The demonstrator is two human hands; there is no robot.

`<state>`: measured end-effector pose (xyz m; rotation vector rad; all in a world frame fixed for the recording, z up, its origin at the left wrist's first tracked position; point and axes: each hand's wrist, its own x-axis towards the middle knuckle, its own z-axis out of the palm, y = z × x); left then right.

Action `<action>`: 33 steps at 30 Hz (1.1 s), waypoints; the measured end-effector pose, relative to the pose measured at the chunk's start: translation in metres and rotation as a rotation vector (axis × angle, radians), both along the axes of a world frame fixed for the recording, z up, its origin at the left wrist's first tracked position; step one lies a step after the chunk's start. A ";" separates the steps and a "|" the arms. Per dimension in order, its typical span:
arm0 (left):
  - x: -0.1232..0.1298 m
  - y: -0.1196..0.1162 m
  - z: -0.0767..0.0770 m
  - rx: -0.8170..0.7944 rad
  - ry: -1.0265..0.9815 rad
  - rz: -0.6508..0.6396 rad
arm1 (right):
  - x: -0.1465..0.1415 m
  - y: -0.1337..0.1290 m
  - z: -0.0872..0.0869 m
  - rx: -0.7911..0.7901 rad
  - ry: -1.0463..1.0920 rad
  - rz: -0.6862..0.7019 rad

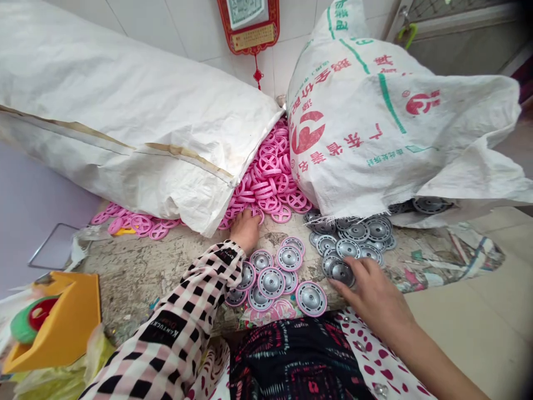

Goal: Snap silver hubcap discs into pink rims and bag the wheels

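At the front edge of the pink spoked wheels [268,161], my left hand [245,230] is closed, its fingertips on one pink wheel [258,215]. That hand partly hides the wheel. My right hand [375,291] pinches a dark grey hubcap-like disc [341,272] between thumb and fingers, at the near side of a heap of grey discs [353,233]. Between my hands lie several grey discs with pink rims [271,282], some overlapping. One pink-rimmed disc [311,298] sits apart, near the table's front edge.
A large white sack [145,111] spills pink wheels at the back left. Another printed white sack [366,128] opens over the grey discs. More pink wheels [141,224] lie left on the worn tabletop [137,272]. A yellow bin [75,316] stands at the near left.
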<state>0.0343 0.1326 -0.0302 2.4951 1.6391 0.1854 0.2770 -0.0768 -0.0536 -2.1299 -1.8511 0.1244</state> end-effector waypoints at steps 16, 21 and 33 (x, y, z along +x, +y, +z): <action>0.006 -0.106 0.032 -1.108 -1.496 0.408 | -0.010 0.002 0.014 0.259 0.057 0.122; 0.022 -0.130 0.029 -1.163 -1.417 0.321 | -0.035 0.012 0.047 0.294 0.122 0.379; 0.024 -0.142 0.029 -1.150 -1.534 0.259 | -0.059 0.019 0.056 0.317 0.228 0.536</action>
